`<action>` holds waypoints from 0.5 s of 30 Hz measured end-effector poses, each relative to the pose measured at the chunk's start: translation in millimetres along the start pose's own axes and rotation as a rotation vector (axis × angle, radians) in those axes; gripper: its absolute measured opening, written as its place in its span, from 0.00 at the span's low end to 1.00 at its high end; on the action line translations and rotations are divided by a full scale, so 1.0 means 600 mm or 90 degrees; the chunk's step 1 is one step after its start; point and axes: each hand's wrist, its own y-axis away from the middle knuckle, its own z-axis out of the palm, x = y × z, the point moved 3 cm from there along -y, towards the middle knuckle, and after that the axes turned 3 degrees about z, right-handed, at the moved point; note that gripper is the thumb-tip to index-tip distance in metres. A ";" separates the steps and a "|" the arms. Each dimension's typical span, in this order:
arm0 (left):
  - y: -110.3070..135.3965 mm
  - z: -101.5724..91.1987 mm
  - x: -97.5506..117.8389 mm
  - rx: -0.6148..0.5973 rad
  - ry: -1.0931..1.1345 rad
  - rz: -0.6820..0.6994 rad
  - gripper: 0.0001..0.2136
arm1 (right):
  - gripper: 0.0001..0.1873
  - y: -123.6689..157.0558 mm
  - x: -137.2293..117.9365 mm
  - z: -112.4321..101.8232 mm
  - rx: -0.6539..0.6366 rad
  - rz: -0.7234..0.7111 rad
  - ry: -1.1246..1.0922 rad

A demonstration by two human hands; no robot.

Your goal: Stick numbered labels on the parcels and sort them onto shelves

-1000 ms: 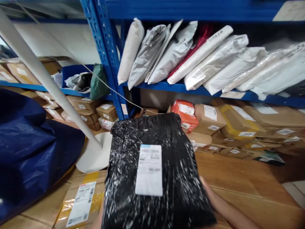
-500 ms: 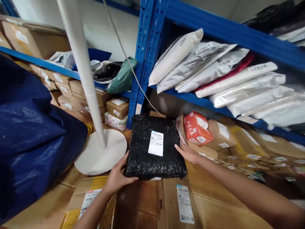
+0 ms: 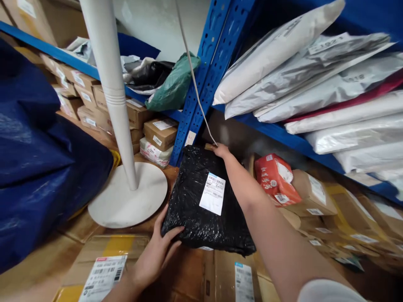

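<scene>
A flat square parcel wrapped in shiny black plastic (image 3: 192, 201), with a white shipping label (image 3: 213, 193) on top, lies in front of the shelf post. My left hand (image 3: 159, 247) grips its near left corner, thumb over the top and fingers along the side. Across the parcel's right part reaches my right arm; my right hand (image 3: 221, 150) is at the far edge, fingers curled down beside the lower end of a pale cord (image 3: 195, 86) and a small piece of cardboard (image 3: 208, 147). Those fingertips are hidden, so what they hold cannot be made out.
A white pole on a round base (image 3: 126, 201) stands left of the parcel, beside a blue tarpaulin (image 3: 34, 159). A blue shelf post (image 3: 204, 71) rises behind. White mailing bags (image 3: 277, 54) fill the right shelf; a red package (image 3: 277, 178) and cartons (image 3: 313, 193) sit below.
My right hand has moved from the parcel's right side to its far edge. The parcel has turned slightly; my left hand stays at its near left corner. The view has moved closer.
</scene>
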 end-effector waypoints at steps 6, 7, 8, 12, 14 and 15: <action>-0.025 0.039 0.016 0.047 -0.032 -0.102 0.29 | 0.30 -0.004 0.099 -0.124 0.144 0.019 0.045; -0.035 0.044 0.018 0.044 -0.032 -0.112 0.29 | 0.29 0.002 0.122 -0.156 0.186 0.003 0.067; -0.048 0.048 0.021 0.040 -0.032 -0.120 0.30 | 0.28 0.011 0.144 -0.184 0.220 -0.019 0.088; -0.135 0.047 0.017 0.046 -0.047 -0.094 0.32 | 0.20 0.054 0.220 -0.241 0.230 -0.136 0.048; -0.194 0.038 0.003 0.034 -0.061 -0.064 0.32 | 0.17 0.074 0.247 -0.233 0.216 -0.196 -0.045; -0.223 0.033 -0.008 0.021 -0.072 -0.056 0.33 | 0.16 0.081 0.258 -0.222 0.211 -0.220 -0.093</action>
